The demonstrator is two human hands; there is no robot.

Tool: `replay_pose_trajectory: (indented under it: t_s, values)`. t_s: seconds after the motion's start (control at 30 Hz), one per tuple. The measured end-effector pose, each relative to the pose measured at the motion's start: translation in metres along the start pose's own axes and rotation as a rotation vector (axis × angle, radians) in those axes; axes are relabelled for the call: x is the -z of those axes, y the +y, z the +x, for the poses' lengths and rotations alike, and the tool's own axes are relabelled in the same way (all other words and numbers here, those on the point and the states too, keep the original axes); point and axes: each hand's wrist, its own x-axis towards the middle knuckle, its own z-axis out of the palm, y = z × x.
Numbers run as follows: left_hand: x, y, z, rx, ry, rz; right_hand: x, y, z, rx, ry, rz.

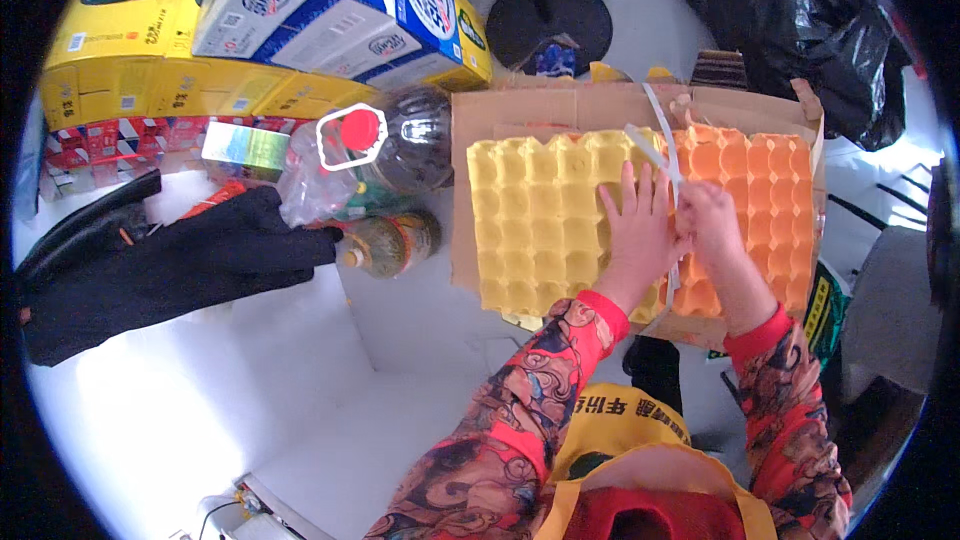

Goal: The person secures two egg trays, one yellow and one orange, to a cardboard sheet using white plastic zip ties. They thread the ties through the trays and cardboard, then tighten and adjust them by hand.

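Note:
A yellow egg tray [540, 217] and an orange egg tray [761, 217] lie side by side on flattened cardboard [517, 109]. A pale plastic strap [660, 116] crosses the stack between the two colours, with a loose end sticking out near its middle. My left hand [641, 217] lies with fingers spread on the right part of the yellow tray, beside the strap. Curled against the strap is my right hand [705, 214], over the orange tray's left edge; its fingers look closed on the strap, partly hidden by the hand itself.
Yellow cartons [112, 15] and a blue and silver beer carton [322, 15] are stacked at upper left. Nearer stand a large bottle with a red cap [360, 127] and an oil bottle [394, 244]. A round black base [551, 22] and a black plastic bag [810, 22] lie beyond the cardboard.

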Motion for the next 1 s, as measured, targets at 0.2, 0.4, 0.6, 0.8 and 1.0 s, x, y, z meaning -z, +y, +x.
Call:
replay_pose_trajectory:
  t_s: [0.2,0.4,0.6,0.8,1.0]
  values:
    - [-0.029,-0.001,-0.022,0.026,0.163,0.121,0.001,0.015,-0.037,0.162,-0.069,-0.272]
    - [-0.013,0.028,-0.046,0.140,0.003,0.244,0.012,0.008,-0.079,0.168,-0.111,-0.353]
    - [-0.001,0.041,-0.047,0.118,0.086,0.217,0.023,0.005,-0.086,0.070,-0.078,-0.155]
    - [0.019,0.031,-0.030,0.023,0.023,0.296,0.007,-0.016,-0.071,0.112,-0.028,-0.155]
    - [0.034,0.047,0.032,-0.282,-0.019,0.217,0.035,-0.024,-0.074,0.298,-0.035,-0.015]
